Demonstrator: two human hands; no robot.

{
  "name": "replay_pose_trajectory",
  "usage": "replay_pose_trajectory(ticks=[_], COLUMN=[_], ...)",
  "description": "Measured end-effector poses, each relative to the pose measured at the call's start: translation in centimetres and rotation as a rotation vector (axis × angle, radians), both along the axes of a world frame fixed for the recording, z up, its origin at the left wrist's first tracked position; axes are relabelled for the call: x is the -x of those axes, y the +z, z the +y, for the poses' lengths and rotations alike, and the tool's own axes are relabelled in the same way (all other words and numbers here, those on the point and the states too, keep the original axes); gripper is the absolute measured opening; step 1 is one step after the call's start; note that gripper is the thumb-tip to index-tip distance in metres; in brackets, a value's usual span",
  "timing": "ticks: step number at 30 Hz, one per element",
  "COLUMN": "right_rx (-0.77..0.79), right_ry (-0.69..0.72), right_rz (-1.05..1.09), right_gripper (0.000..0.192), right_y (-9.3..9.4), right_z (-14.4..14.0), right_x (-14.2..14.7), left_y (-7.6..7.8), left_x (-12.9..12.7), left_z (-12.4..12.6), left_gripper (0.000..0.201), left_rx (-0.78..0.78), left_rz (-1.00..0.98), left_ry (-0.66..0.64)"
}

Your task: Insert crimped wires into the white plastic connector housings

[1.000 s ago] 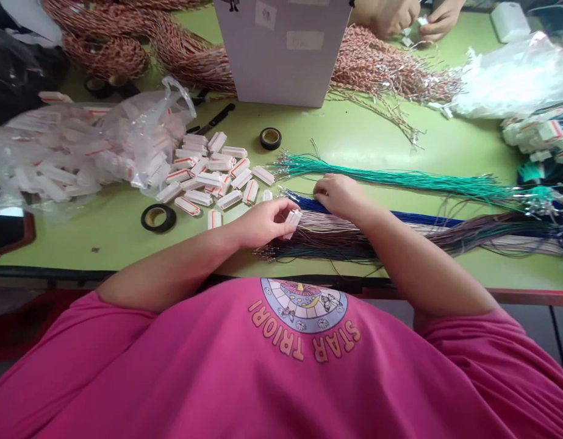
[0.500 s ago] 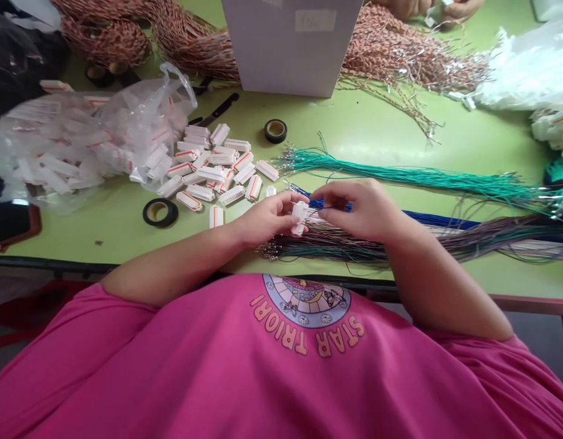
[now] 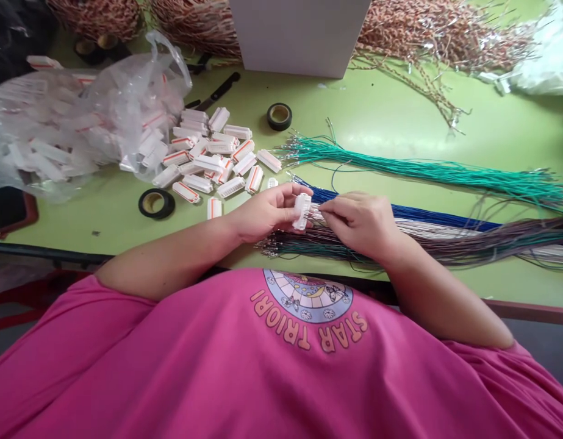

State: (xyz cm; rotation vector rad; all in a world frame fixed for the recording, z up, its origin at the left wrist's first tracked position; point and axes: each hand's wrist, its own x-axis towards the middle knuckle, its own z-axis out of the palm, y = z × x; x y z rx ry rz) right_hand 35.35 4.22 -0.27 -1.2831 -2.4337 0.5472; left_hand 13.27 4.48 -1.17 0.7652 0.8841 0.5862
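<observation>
Between the thumb and fingers of my left hand (image 3: 269,210) is a white plastic connector housing (image 3: 302,211), tilted, with its slotted side turned to the right. My right hand (image 3: 363,219) is closed in a pinch just right of the housing, a small gap away. Whatever sits in that pinch is too fine to make out against the wires behind. Under both hands run bundled wires: blue wires (image 3: 437,216), white wires (image 3: 413,229) and brown wires (image 3: 439,247). Green wires (image 3: 400,161) with metal terminals lie farther back.
Loose connector housings (image 3: 210,163) are heaped left of my hands, beside a clear plastic bag (image 3: 125,116) full of more. Black tape rolls (image 3: 157,203) and a black-handled knife (image 3: 221,88) lie around them. A grey box (image 3: 299,36) stands behind, before twisted wires (image 3: 427,36).
My right hand has moved slightly down and its fingers have drawn together. The connector housing in my left hand has turned a little. The view has shifted, and the co-worker's hands have left it.
</observation>
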Motion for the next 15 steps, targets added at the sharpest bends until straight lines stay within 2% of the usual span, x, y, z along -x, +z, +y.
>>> replay_pose_trajectory(ticks=[2,5,10,15], right_rx=[0.012,0.146,0.363,0.605], right_ry=[0.013,-0.012,-0.105,-0.128], right_rz=[-0.059,-0.074,0.085,0.217], right_gripper=[0.039,0.035,0.026,0.024], right_y=[0.34,0.70,0.89,1.00], right_z=[-0.10,0.03,0.45,0.83], right_x=[0.15,0.45,0.84,1.02], left_y=[-0.09,-0.10,0.13,0.09], left_x=[0.05,0.05,-0.06,-0.04], left_z=[0.01,0.01,0.05,-0.02], left_gripper=[0.047,0.050,0.049,0.044], left_rx=[-0.005,-0.026,-0.164,-0.256], left_rz=[0.011,0.048,0.153,0.193], left_ry=[-0.007,-0.010,-0.023,-0.037])
